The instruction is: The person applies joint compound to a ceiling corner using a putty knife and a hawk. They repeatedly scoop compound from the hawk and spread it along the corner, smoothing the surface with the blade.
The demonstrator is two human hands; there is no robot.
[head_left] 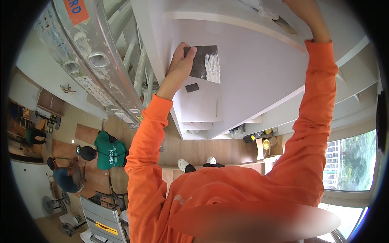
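Left hand (pixel 180 60) grips a dark plaster board (pixel 204 61) flat under the white ceiling panel (pixel 259 65), keeping white filler within reach; right hand (pixel 308 14) clamps a putty knife (pixel 283 24) against the far ledge, blade pressed to spread

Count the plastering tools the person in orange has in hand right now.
2. A dark flat plate smeared with white filler is in the left hand; a putty knife is in the right hand against the white surface. Others may be hidden.
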